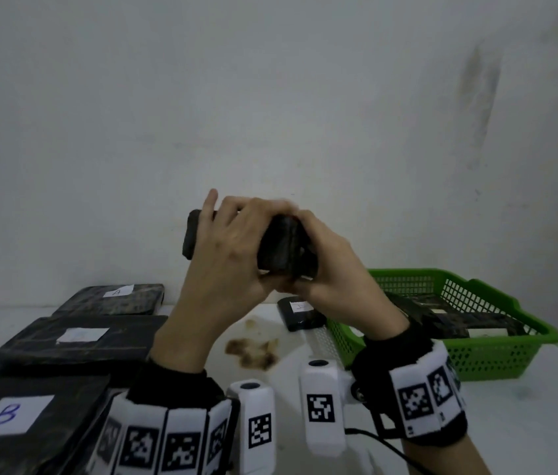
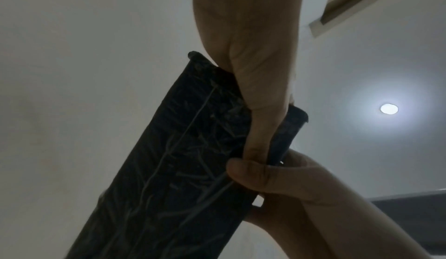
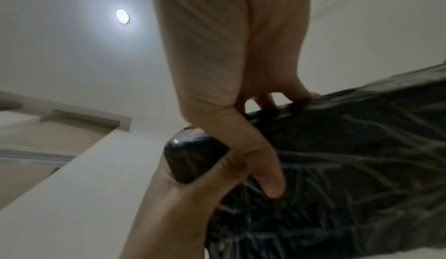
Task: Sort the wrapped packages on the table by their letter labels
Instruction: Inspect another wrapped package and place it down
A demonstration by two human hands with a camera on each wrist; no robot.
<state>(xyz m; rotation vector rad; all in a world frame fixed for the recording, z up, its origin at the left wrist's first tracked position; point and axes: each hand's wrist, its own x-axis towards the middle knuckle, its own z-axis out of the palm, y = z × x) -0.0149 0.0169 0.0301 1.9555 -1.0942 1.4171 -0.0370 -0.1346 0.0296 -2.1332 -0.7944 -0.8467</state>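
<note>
Both my hands are raised above the table, holding black wrapped packages between them. My left hand (image 1: 233, 245) curls round one dark package (image 1: 190, 234); its thumb (image 2: 260, 129) lies along the broad wrapped face (image 2: 169, 167). My right hand (image 1: 332, 275) grips a second dark block (image 1: 282, 245) from the right, thumb (image 3: 270, 183) pressed on crinkled wrap (image 3: 350, 167). No label shows on either. On the table lie a package marked A (image 1: 113, 299), one with a white label (image 1: 75, 341) and one marked B (image 1: 31, 416).
A green mesh basket (image 1: 483, 358) at the right holds several black packages (image 1: 442, 313). A small labelled package (image 1: 300, 315) lies just left of it. Brown stains (image 1: 253, 351) mark the white table (image 1: 510, 423) under my hands. A plain wall stands close behind.
</note>
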